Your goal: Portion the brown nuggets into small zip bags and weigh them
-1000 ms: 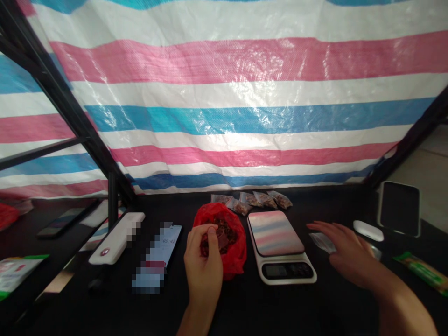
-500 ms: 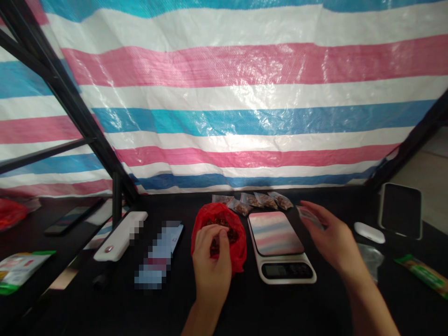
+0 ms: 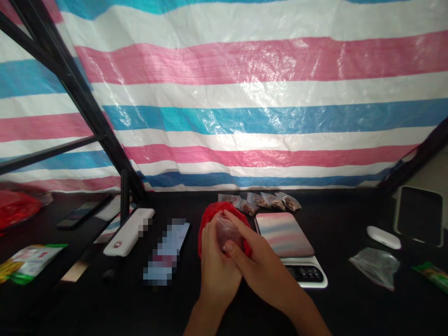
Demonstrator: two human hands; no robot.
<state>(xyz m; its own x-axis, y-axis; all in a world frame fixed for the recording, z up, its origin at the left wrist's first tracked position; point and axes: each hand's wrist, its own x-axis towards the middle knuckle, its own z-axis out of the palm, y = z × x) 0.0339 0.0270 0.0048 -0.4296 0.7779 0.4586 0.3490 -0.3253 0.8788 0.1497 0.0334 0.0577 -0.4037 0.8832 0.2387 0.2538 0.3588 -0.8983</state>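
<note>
Both my hands meet over the red plastic bag (image 3: 210, 212), which holds small dark reddish-brown dried pieces, now mostly hidden by the hands. A small clear plastic bag (image 3: 226, 227) is held between them. My right hand (image 3: 261, 261) is closed on it from the right, thumb bent across the front. My left hand (image 3: 219, 275) is wrapped against its left side; whether its fingers also pinch some pieces cannot be seen. Just right of the hands stands the white kitchen scale (image 3: 285, 235), its plate bare and its display partly covered by my right hand.
Several small filled clear bags (image 3: 257, 201) lie in a row behind the scale. A phone (image 3: 168, 252) and a white power-bank-like device (image 3: 129, 233) lie left. At right are a clear plastic bag (image 3: 376, 267), a white earbud case (image 3: 384, 237), a tablet-like device (image 3: 419, 214) and a green packet (image 3: 432, 275).
My right hand has come left from beside the scale, bringing the small clear bag to my left hand over the red bag. The view has shifted slightly.
</note>
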